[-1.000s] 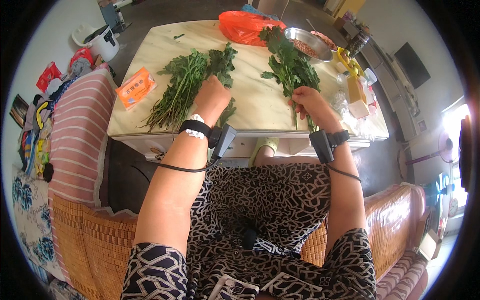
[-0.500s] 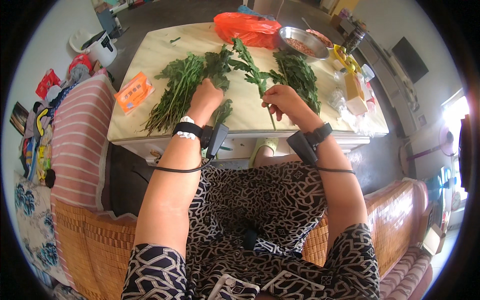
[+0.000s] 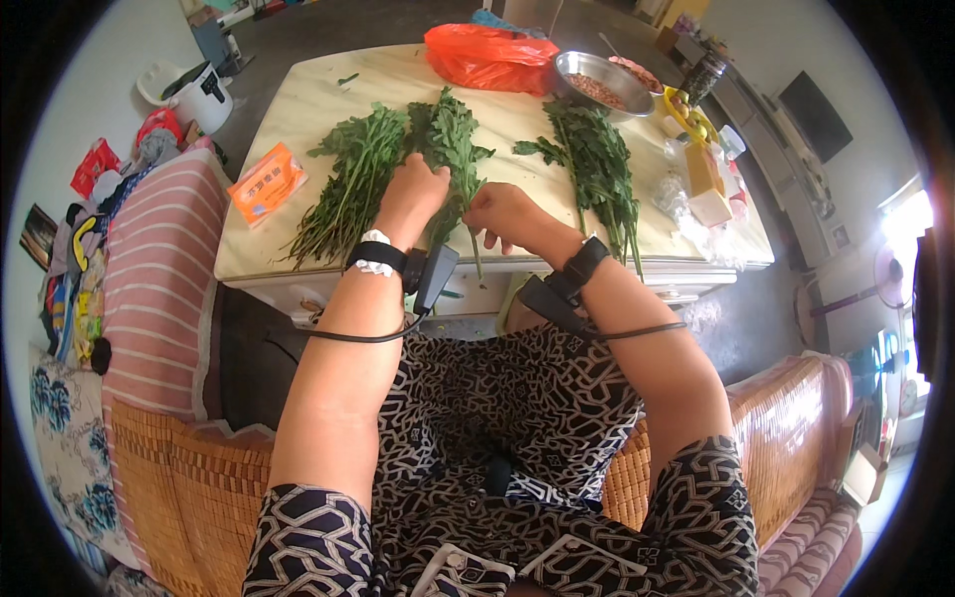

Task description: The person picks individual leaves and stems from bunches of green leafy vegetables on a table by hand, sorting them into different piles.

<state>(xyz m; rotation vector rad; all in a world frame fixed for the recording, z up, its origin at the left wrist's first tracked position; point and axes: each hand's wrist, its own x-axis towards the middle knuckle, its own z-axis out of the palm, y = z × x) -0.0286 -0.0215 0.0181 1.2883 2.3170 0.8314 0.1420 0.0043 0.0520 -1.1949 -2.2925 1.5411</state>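
Observation:
My left hand is closed round a small bunch of leafy green stems over the table's near half. Close to its right, my right hand pinches a single leafy stem whose leaves lie against that bunch. The stem's bare lower end hangs below my right fingers, towards the table edge. Left of my left hand lies a big pile of the same greens, stalks towards me. Another pile of greens rests further right, apart from both hands.
The pale table also bears an orange packet at left and a red plastic bag at the far side. A metal bowl of small reddish pieces, a yellow basket of fruit and clear plastic bags stand at right.
My right hand has moved left with its leafy stem, from the gap between the piles to beside the bunch in my left hand. My left hand has barely moved.

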